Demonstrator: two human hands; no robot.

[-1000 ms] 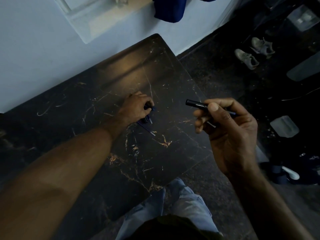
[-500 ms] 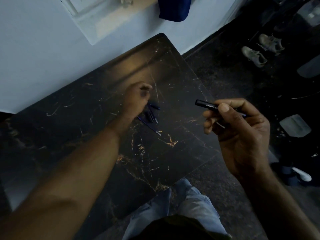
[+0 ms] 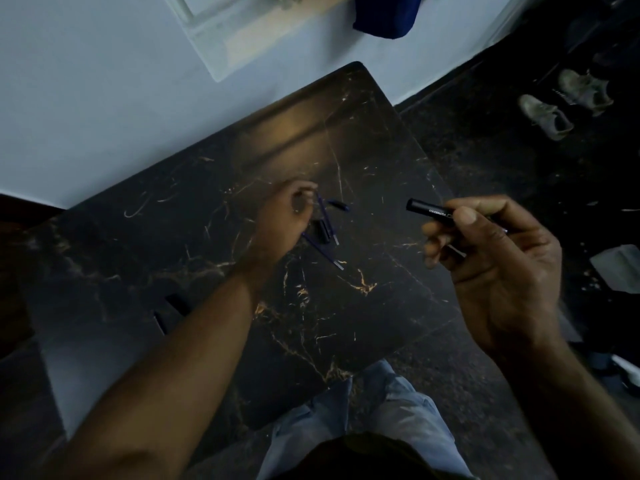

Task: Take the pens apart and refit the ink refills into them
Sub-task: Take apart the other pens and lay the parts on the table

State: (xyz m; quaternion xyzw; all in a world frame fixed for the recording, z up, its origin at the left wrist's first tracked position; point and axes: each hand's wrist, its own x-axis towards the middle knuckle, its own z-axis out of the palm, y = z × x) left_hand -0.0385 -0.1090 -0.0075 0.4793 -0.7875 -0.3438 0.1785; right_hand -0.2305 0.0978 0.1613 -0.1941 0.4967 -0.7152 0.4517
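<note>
— Two hands in the head view. What's the right hand (image 3: 498,258) doing?
— It's gripping a black pen barrel (image 3: 429,210), thumb pressing on top and fingers (image 3: 437,237) curling underneath. The barrel's open end is pointing left, and the hand is hovering past the table's right edge, over the floor.
— Left hand (image 3: 289,216)?
— It's reaching out over the dark marble table (image 3: 194,244), fingers bunching nearly closed around the top end of a thin blue ink refill (image 3: 325,216). The hand is blurring, so how firm the pinch is, I can't tell. The refill's lower end is pointing down toward the tabletop.
— Where are the other pen parts sitting?
— A second blue refill (image 3: 323,252) is lying flat just below the left hand, tip pointing lower right. A short black pen piece (image 3: 324,231) is lying between the two refills, touching or nearly touching them. Another small dark piece (image 3: 338,204) is resting just right of the left hand.
— Anything else?
— Two pale shoes (image 3: 561,102) are lying on the dark floor at upper right, well apart from the table. Blue jeans (image 3: 374,410) are showing at the bottom.
</note>
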